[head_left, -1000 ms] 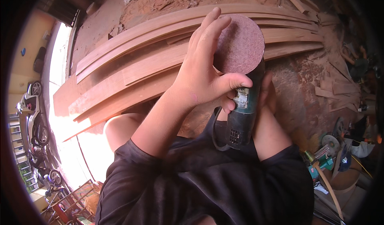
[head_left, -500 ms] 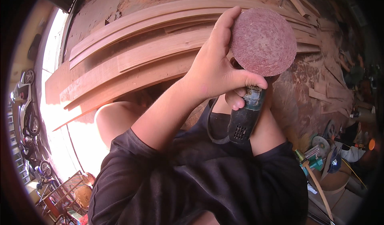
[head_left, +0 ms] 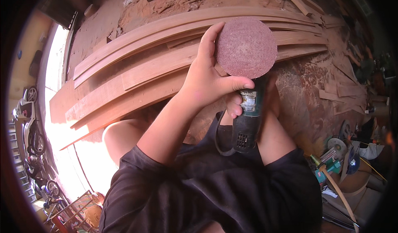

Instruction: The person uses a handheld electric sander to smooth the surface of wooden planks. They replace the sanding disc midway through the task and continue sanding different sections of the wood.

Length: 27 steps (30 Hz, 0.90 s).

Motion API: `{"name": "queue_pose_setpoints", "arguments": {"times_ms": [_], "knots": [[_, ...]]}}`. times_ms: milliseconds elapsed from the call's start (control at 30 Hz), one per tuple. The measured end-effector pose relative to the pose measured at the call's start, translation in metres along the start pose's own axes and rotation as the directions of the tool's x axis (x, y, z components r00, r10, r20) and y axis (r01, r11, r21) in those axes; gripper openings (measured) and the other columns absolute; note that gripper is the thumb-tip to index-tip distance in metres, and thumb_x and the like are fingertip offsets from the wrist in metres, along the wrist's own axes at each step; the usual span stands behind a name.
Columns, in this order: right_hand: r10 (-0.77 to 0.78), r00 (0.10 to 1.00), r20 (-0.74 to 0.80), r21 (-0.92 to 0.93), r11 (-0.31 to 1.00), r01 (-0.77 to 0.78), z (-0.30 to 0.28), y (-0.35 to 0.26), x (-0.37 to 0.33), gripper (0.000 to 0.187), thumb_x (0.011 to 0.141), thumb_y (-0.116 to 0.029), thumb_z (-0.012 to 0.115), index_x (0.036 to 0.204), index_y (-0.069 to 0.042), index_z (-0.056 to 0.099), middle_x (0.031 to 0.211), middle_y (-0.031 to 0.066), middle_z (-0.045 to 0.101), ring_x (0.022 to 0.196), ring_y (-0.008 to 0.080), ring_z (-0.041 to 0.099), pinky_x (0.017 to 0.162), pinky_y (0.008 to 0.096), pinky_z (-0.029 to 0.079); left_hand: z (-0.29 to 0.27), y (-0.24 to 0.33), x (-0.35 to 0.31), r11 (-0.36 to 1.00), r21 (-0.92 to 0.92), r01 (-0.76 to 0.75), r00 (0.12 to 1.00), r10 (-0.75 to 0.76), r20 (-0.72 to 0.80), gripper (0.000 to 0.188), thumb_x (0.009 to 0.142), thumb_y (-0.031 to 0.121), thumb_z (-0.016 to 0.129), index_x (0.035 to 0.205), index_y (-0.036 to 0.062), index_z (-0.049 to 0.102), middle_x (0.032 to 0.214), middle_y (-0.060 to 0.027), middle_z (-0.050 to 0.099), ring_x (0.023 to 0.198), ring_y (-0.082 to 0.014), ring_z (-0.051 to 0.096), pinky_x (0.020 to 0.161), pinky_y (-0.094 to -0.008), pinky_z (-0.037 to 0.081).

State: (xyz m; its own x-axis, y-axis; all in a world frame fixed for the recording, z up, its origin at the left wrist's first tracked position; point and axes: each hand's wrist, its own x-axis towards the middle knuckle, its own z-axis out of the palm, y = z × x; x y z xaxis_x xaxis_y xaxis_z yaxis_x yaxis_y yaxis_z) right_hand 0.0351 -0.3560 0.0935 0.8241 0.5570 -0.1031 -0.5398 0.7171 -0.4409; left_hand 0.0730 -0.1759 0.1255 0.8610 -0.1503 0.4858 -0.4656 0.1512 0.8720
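Note:
An angle grinder [head_left: 247,127] with a green and black body is held upright in front of my chest. Its round pinkish sanding disc [head_left: 247,48] faces up toward me. My left hand [head_left: 203,77] is closed around the tool's head and neck, thumb across the front under the disc and fingertips along its left side. Behind the grinder, on its right, my right hand [head_left: 272,94] shows only as a blurred strip, with its fingers hidden. A black cord loop [head_left: 221,148] hangs at the tool's lower end.
Long curved wooden boards [head_left: 153,63] lie stacked across the ground ahead. Offcuts [head_left: 342,92] are scattered at right, near a grinding disc [head_left: 336,146] and a green power tool [head_left: 329,169]. A metal rack [head_left: 74,210] stands at lower left; motorbikes [head_left: 31,129] are beyond.
The grinder and my left hand have moved left and slightly lower in view. The disc appears a little smaller. My left hand keeps its hold.

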Motion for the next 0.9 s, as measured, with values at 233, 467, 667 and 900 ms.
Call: {"name": "queue_pose_setpoints", "arguments": {"times_ms": [233, 467, 667, 900], "knots": [[0.044, 0.969, 0.244, 0.075, 0.995, -0.064, -0.029, 0.011, 0.011, 0.102, 0.086, -0.093, 0.047, 0.133, -0.003, 0.059, 0.098, 0.0199, 0.069, 0.078, 0.0327, 0.073, 0.067, 0.0438, 0.062, -0.019, 0.017, -0.009, 0.95, 0.285, -0.125, 0.97, 0.177, -0.166, 0.116, 0.082, 0.057, 0.086, 0.164, 0.0012, 0.025, 0.169, -0.037, 0.02, 0.16, -0.0447, 0.022, 0.127, -0.0541, 0.025], [0.177, 0.984, 0.02, -0.295, 0.941, -0.164, 0.004, 0.017, 0.016, 0.083, 0.094, -0.082, 0.051, 0.125, -0.006, 0.06, 0.092, 0.0176, 0.07, 0.076, 0.0279, 0.074, 0.07, 0.0409, 0.063, -0.041, 0.024, 0.027, 0.872, 0.437, 0.222, 0.972, -0.234, -0.026, 0.085, 0.106, 0.075, 0.026, 0.164, 0.0146, 0.038, 0.163, -0.0283, 0.038, 0.153, -0.0374, 0.034, 0.109, -0.0453, 0.051], [0.152, 0.973, -0.173, -0.317, 0.927, -0.201, -0.006, 0.031, 0.023, 0.069, 0.097, -0.07, 0.059, 0.118, -0.004, 0.061, 0.089, 0.0162, 0.071, 0.076, 0.0269, 0.075, 0.07, 0.0406, 0.063, -0.056, -0.034, 0.018, 0.851, -0.222, 0.477, 0.849, -0.511, -0.135, 0.094, 0.104, 0.078, 0.028, 0.167, 0.008, 0.03, 0.17, -0.023, 0.027, 0.156, -0.0396, 0.029, 0.12, -0.0506, 0.039], [0.162, 0.954, -0.254, -0.378, 0.891, -0.252, 0.0, 0.035, 0.023, 0.063, 0.098, -0.064, 0.063, 0.117, -0.004, 0.062, 0.089, 0.016, 0.071, 0.073, 0.0267, 0.075, 0.066, 0.0376, 0.063, -0.046, -0.03, -0.023, 0.719, -0.455, 0.525, 0.635, -0.687, -0.353, 0.083, 0.111, 0.065, 0.033, 0.167, 0.0047, 0.027, 0.164, -0.0141, 0.039, 0.146, -0.025, 0.04, 0.125, -0.0426, 0.025]]}}
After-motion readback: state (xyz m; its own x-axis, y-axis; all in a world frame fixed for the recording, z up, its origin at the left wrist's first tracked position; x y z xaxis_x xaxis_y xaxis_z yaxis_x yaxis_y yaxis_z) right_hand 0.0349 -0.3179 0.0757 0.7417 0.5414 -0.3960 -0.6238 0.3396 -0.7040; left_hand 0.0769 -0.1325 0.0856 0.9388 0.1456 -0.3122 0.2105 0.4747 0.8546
